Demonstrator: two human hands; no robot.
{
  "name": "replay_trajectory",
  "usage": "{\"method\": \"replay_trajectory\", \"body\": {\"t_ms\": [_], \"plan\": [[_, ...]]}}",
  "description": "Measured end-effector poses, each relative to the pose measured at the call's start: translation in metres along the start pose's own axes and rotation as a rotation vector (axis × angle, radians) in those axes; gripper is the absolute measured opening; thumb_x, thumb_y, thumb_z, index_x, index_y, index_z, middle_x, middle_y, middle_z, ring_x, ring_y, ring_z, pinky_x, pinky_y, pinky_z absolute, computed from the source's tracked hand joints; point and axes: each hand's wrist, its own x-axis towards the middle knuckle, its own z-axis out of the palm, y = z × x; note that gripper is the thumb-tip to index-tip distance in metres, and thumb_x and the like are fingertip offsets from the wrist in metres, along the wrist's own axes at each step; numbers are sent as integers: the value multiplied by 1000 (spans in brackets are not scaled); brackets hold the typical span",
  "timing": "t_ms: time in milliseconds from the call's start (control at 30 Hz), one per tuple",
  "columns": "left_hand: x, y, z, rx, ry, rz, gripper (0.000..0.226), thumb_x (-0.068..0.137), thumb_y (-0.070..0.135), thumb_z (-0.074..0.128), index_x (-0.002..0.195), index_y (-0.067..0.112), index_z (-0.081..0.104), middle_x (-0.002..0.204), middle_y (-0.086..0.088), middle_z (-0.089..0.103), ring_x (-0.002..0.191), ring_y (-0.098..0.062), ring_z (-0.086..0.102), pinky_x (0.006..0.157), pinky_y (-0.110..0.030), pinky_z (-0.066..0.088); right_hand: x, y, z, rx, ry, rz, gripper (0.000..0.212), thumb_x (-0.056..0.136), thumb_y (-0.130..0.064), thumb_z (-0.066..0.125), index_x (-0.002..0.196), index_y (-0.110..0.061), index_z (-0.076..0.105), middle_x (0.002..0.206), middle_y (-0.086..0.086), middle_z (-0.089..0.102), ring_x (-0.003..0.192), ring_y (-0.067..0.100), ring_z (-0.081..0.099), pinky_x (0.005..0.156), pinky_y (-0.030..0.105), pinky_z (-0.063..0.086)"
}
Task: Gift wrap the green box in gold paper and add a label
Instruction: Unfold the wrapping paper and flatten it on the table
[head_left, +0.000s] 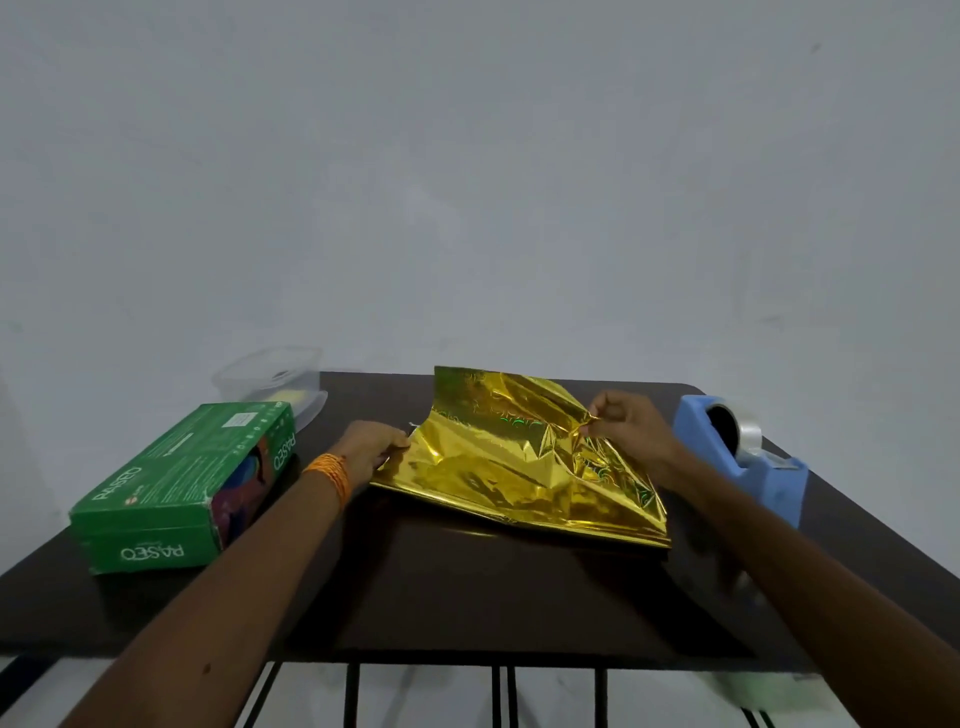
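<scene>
A crumpled sheet of gold paper (498, 462) lies in the middle of the dark table (467, 587), its far part lifted off the surface. My left hand (371, 449) grips the sheet's left edge. My right hand (626, 428) pinches a fold near its right side, raised above the table. The green box (176, 493) lies on its side at the table's left, apart from the paper and from both hands.
A blue tape dispenser (743, 457) with a roll of clear tape stands at the right edge. A clear plastic container (272, 387) sits behind the green box at the back left. A plain wall rises right behind the table.
</scene>
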Motion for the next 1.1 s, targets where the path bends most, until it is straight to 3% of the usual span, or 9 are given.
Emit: {"method": "replay_trajectory", "body": {"t_ms": [100,200,333,433,533,667,800,933,1100], "plan": [[-1,-4,-2,-30,3,-11,12,85,-9,66,95,-5,68,94,-16,63,85,-23,59,76,-36,53,-11,-11,-5,144,-50,1,25,79,15,66,77,-10,59,71,14,68,69,25,64,68,34,46],[1,-13,-2,-136,2,19,17,83,-14,61,73,0,64,80,-16,59,68,-23,58,50,-26,51,-26,-27,-11,223,-216,-26,26,73,16,63,73,-10,58,65,10,63,61,19,60,60,27,46],[12,-23,-10,-30,-24,168,28,92,25,62,111,5,69,111,-11,69,97,-25,66,79,-30,54,-43,-47,-15,358,-640,-11,17,64,5,62,69,-10,57,72,16,56,68,25,52,61,31,43],[4,-21,-7,-240,19,99,23,95,2,53,115,-4,61,110,-21,65,73,-21,62,56,-24,56,-46,-50,-16,360,-828,-10,15,67,3,63,74,-11,60,92,21,66,83,31,58,70,35,47],[-8,-14,-5,-174,12,9,11,87,-10,58,93,-2,62,91,-18,60,85,-30,61,59,-34,55,-49,-53,-13,420,-940,-12,11,71,0,64,80,-8,62,109,26,66,91,35,61,75,36,52],[-20,-12,-8,-232,-23,-14,8,85,-11,59,80,-7,63,84,-22,63,70,-31,62,45,-29,57,-50,-53,-12,598,-975,-24,25,82,-26,71,96,-6,67,123,22,62,115,35,54,92,40,45],[-27,-10,-8,-289,-64,38,10,91,-3,58,85,-2,65,84,-17,67,76,-26,65,52,-30,60,-52,-61,-9,896,-824,126,28,93,-33,63,97,-5,67,117,19,65,107,33,64,75,34,57],[-28,-11,-13,-262,-161,45,11,94,-1,57,90,0,66,98,-18,67,88,-25,66,55,-29,60,-34,-49,0,471,-247,190,19,97,-24,59,90,-10,69,98,11,71,77,19,68,64,29,57],[-19,-23,-36,-312,-265,44,14,96,0,51,94,8,62,87,-7,67,91,-28,62,74,-36,61,-14,5,11,-483,-378,219,31,87,-49,67,103,-23,72,115,-4,68,106,17,63,102,39,51]]}}
